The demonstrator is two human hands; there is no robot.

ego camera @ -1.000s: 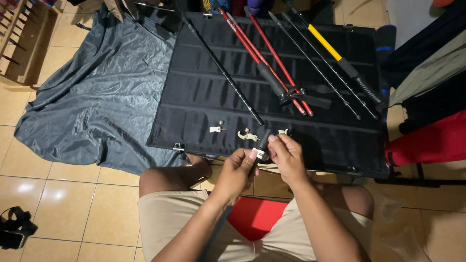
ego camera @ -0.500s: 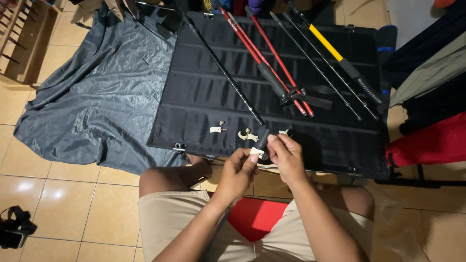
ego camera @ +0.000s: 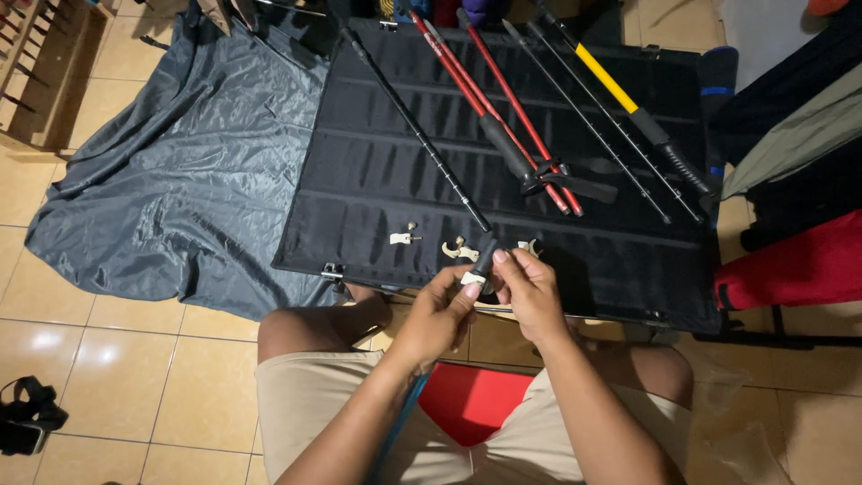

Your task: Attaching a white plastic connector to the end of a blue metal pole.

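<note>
Hands meet at the near edge of the black mat point(ego camera: 377, 171), just above your knees. Your left hand point(ego camera: 437, 314) comes in from seven o'clock, its fingers pinched narrow around a small white clip point(ego camera: 470, 279) fitted at the lower end of the black pole point(ego camera: 422, 144). Your right hand point(ego camera: 530, 292) comes in from five o'clock, its fingertips closed on the same pole end, just above the clip. The two hands touch at the fingertips.

From your grip the black pole runs away toward eleven o'clock, lying across the mat to its far edge.

At ten o'clock from your hands a small white fitting point(ego camera: 402, 237) lies on the mat, apart from them. A second pale fitting point(ego camera: 459, 251) lies just beside the pole at eleven o'clock, and a third point(ego camera: 528, 244) peeks out at one o'clock, right above your right fingers.

Further up, at one o'clock, two red poles point(ego camera: 503, 108) lie side by side, slanted, with a black strap at their lower ends. At two o'clock a pole with a yellow section point(ego camera: 603, 79) and a thin black pole point(ego camera: 584, 117) lie alongside each other.

At ten o'clock, grey fabric point(ego camera: 180, 180) spreads over the tiled floor point(ego camera: 108, 377), tucked partly under the mat. At three o'clock, a red seat point(ego camera: 790, 265) stands beside the mat.
</note>
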